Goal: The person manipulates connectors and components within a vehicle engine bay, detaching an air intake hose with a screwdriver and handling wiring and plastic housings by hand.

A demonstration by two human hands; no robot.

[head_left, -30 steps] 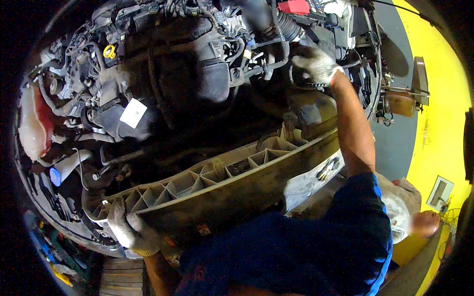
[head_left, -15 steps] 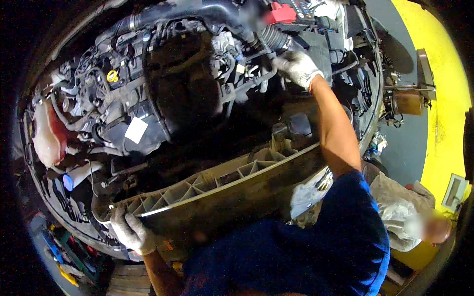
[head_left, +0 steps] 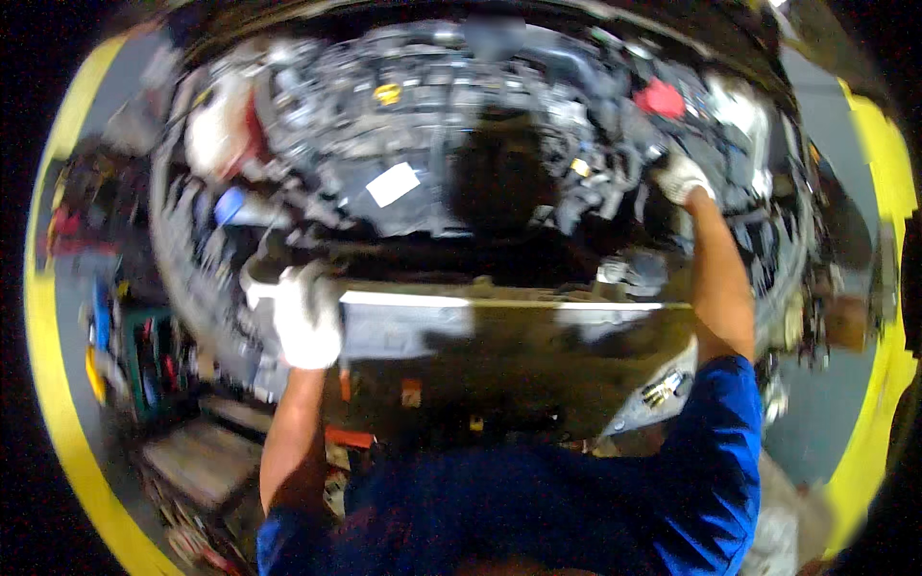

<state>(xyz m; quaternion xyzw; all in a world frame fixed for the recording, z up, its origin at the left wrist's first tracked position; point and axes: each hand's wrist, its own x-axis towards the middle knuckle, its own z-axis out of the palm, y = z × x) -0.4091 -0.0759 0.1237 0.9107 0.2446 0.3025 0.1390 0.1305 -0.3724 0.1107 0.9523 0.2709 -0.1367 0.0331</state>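
An open car engine bay lies in front of me, blurred by motion. My left hand (head_left: 309, 312), in a white knitted glove, is at the left end of a long ribbed panel (head_left: 538, 331), its fingers curled over the edge. Farther off to the right, my right hand (head_left: 684, 179), gloved too, reaches in among hoses beside the battery area. Its fingers are bent, and what they hold is hidden. A black engine cover with a white label (head_left: 393, 184) and a yellow oil cap (head_left: 387, 94) sit between the hands, farther away.
On the left are a pinkish-white fluid tank (head_left: 221, 130) and a blue cap (head_left: 230, 205). A red terminal cover (head_left: 660, 99) is at the far right. A clear bag of small metal parts (head_left: 663, 389) lies near my right arm. A tool cart (head_left: 149, 360) stands at left.
My view has turned and shifted, so the engine bay appears more level and the floor on the left shows. Both hands stay near the same spots, the left at the panel's end.
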